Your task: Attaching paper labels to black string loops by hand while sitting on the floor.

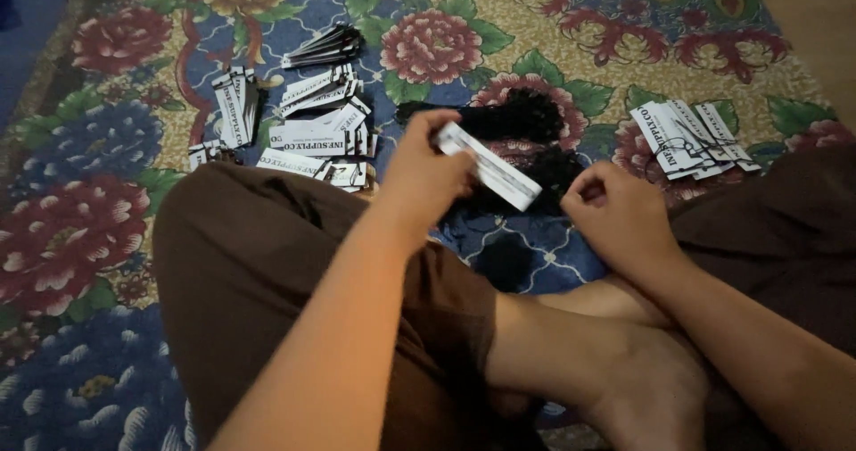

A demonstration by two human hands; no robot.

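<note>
My left hand (426, 173) grips a long white paper tag (492, 167) by one end, held slanted above a heap of black strings (528, 123). My right hand (615, 208) hovers just right of the tag's lower end, fingers curled; whether it pinches a string I cannot tell. I sit cross-legged in brown trousers on a flowered carpet (107, 237), with my bare foot below the hands.
Several bundles of white tags (312, 130) lie on the carpet to the left, with a dark fanned bundle (323, 46) farther back. Another pile of tags (688, 137) lies at the right, beside my knee.
</note>
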